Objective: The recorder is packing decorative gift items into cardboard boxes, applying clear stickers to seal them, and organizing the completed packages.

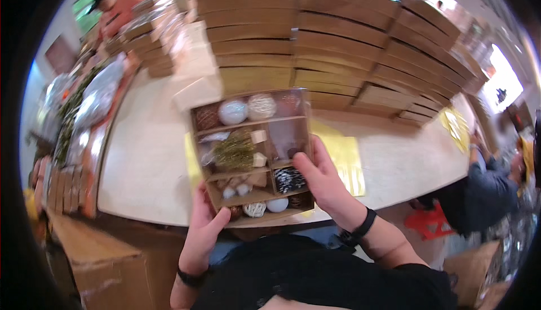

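Fingers [306, 167] locked on, left hand [204, 220] and right hand [328, 183] gripping the divided box [276, 216], likely steadying ornaments [233, 112] between them!

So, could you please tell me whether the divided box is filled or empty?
Mostly filled: the divided box shows balls and a green tuft in its compartments.

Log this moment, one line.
Left hand: lower-left corner; right hand: right edge; held: brown cardboard compartment box with round ornaments; behind: white table.
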{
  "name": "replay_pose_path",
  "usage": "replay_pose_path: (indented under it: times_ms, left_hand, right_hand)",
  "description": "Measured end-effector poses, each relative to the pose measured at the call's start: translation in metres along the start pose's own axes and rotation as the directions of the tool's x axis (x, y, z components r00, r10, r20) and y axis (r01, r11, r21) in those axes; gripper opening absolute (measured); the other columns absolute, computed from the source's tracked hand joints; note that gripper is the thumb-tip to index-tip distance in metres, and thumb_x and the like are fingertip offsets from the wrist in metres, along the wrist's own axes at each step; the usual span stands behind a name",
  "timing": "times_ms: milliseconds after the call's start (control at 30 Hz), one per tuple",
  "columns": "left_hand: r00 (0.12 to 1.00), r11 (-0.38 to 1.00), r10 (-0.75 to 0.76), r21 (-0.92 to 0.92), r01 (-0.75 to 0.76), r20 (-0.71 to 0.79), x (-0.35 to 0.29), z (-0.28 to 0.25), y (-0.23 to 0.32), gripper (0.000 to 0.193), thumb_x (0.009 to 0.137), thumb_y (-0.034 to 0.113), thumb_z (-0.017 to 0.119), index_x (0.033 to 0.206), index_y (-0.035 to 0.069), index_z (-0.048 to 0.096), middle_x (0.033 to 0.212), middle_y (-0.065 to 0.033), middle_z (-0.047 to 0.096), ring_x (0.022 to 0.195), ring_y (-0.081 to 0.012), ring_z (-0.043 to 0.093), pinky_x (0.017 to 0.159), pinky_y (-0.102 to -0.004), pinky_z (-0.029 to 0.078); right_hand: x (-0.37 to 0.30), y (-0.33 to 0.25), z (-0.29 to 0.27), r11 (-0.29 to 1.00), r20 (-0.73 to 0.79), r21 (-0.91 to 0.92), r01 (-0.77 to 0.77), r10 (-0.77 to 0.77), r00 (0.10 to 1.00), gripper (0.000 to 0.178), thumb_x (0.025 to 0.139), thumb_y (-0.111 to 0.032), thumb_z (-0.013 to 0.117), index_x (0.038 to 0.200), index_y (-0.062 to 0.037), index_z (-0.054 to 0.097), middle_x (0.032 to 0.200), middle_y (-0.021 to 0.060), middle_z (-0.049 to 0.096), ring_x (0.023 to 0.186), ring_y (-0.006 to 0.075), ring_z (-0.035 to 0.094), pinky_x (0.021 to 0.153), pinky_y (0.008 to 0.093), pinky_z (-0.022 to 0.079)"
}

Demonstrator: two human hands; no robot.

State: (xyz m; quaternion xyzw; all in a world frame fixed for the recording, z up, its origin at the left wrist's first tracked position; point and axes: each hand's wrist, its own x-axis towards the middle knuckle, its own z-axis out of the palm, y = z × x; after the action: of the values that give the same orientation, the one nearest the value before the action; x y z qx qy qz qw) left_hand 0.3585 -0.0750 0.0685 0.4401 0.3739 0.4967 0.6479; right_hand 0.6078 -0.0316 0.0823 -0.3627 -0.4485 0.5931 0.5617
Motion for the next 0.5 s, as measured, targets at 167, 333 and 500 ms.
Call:
replay_pose_path:
  times_ms: [167,333,500]
  left_hand:
    - [0.872,0.721,0.489,0.548,-0.424,0.03,0.0,-0.005,-0.005,0.108,0.069,0.013,0.083,0.154,0.006,0.018,0.159,-0.0157,0.017,0.142,-0.0276,0.031,0.114,-0.041,0.032]
    - [0.969,0.737,-0.149,0.675,-0.024,0.196,-0.027,-0.014,-0.015,0.062,0.069,0.016,0.09,0.117,0.001,0.053,0.113,-0.0153,0.061,0.104,-0.0311,0.063,0.087,-0.0383,0.051]
    - [0.855,0.588,0.186,0.642,-0.492,0.485,-0.038,-0.076,-0.116,0.051,0.07,0.019,0.084,0.11,0.007,0.055,0.106,-0.011,0.064,0.096,-0.0346,0.056,0.086,-0.0442,0.045]
  right_hand:
    - [-0.024,-0.055,-0.022,0.638,0.407,-0.707,0.304,0.016,0.913,0.054,0.086,-0.041,0.072,0.122,-0.005,0.053,0.102,0.0158,0.064,0.092,0.0304,0.065,0.08,0.0367,0.051]
    - [-0.041,-0.053,-0.023,0.408,0.587,-0.795,0.448,0.331,0.739,0.059,0.088,-0.048,0.066,0.129,-0.0084,0.05,0.093,0.0144,0.062,0.081,0.0346,0.063,0.067,0.0409,0.049]
    - [-0.057,-0.007,-0.016,0.518,0.768,-0.628,0.58,0.293,0.57,0.059,0.088,-0.041,0.065,0.132,-0.0053,0.047,0.097,0.0173,0.059,0.083,0.0373,0.062,0.068,0.044,0.05]
